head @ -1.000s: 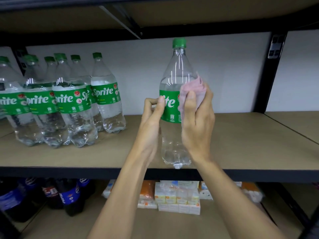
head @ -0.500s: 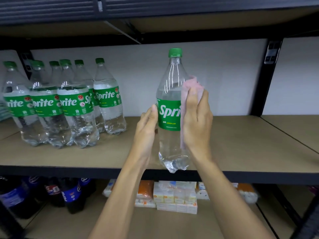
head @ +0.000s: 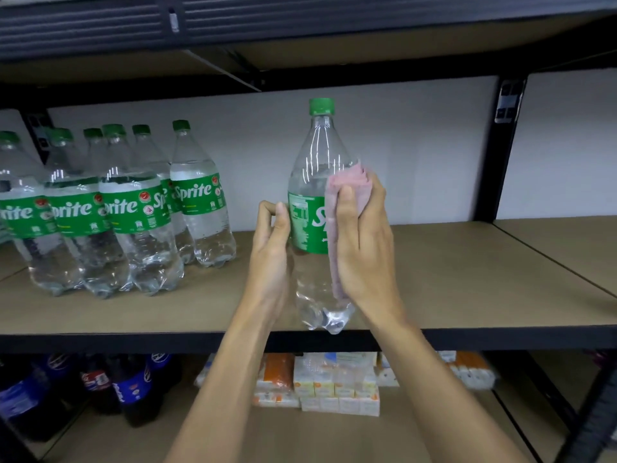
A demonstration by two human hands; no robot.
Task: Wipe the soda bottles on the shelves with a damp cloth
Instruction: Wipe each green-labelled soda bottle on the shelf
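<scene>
Turned since half a second ago, the clear plastic Sprite bottle (head: 314, 168) with a green cap and green label now shows its small-print panel and only the logo's first letter, where the whole word faced the camera. The left hand (head: 272, 248), flat against the side before, has curled its fingers at the label's left edge, its grip closed on the bottle. The right hand (head: 364, 242) has its grip closed round a crumpled pink cloth (head: 350, 185), pressing it on the bottle's right side from the shoulder down past the label. The bottle is upright between both hands at the front edge of the brown board shelf (head: 450, 279); whether its base rests there I cannot tell. Toward the shelf's left end, a cluster of matching green-capped Sprite bottles (head: 140, 212) stands well apart. On the shelf below, dark cola bottles with blue labels (head: 133, 385) sit at the left and stacked white and orange cartons (head: 337, 385) in the middle.
</scene>
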